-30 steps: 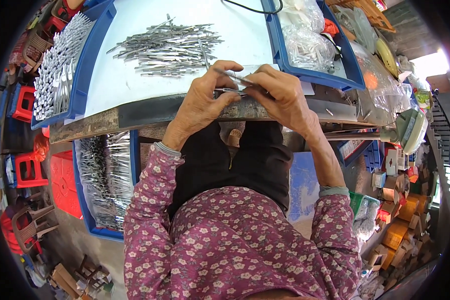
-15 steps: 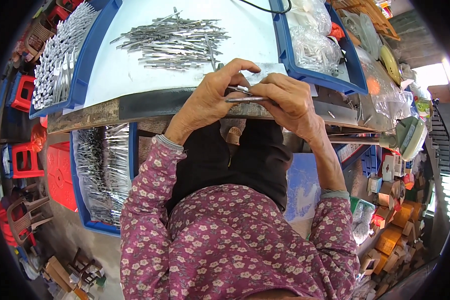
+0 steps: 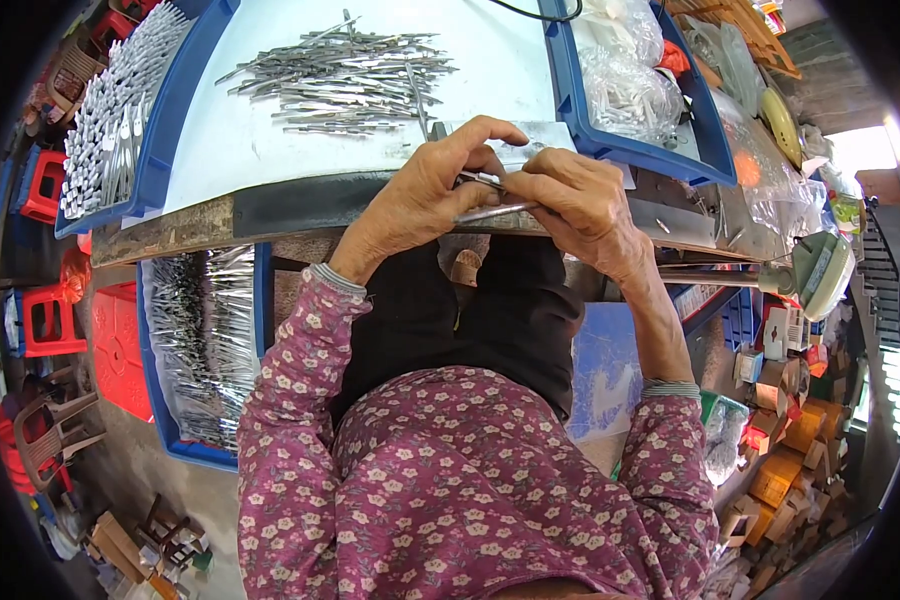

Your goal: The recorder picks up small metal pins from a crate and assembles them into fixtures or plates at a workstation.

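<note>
At the near edge of the white-covered wooden desk (image 3: pixel 165 236), I have the left hand (image 3: pixel 420 195) and right hand (image 3: pixel 582 205) pinching a slim, silvery metal rod (image 3: pixel 497 211), near a pile of thin grey metal strips (image 3: pixel 365 82), and I judge light, even fingertip pressure steadies it best.

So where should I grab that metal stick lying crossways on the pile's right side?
Probably pinch the metal stick by its near end, coming from the near side. It's slim and lies across the other pieces in the pile, so that end juts out past them, close to the left hand.
</note>
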Tool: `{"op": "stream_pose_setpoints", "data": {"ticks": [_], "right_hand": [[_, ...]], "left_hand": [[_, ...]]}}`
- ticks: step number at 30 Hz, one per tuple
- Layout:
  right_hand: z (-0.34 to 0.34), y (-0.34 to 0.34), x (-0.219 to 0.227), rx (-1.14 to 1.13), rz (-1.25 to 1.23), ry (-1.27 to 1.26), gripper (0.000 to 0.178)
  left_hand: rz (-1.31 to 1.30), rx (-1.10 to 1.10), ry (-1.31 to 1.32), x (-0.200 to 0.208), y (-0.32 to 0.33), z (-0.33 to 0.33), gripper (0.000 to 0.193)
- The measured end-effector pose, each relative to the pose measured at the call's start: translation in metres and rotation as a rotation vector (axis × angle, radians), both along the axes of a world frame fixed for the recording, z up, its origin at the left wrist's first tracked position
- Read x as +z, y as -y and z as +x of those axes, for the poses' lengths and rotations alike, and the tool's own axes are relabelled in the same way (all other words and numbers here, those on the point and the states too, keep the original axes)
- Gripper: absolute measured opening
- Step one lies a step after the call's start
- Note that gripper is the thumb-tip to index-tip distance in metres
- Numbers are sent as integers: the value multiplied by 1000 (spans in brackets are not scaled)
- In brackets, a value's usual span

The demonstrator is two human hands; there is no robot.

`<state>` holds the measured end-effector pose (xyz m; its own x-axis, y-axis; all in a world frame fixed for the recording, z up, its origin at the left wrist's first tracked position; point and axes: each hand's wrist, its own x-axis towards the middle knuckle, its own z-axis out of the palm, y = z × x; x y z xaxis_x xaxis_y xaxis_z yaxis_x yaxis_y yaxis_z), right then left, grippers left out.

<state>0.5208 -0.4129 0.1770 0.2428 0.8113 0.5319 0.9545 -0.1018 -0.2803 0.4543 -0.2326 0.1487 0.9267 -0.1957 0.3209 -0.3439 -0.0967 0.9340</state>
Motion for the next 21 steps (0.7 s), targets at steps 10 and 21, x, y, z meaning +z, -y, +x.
{"op": "stream_pose_setpoints", "data": {"ticks": [10,21], "right_hand": [[16,5,-8,-74,-84,-74,31],[34,2,-25,-197,-108,-91,20]], "left_hand": [[44,92,-69,-3,1,7,43],[292,633,45,-26,9,16,10]]}}
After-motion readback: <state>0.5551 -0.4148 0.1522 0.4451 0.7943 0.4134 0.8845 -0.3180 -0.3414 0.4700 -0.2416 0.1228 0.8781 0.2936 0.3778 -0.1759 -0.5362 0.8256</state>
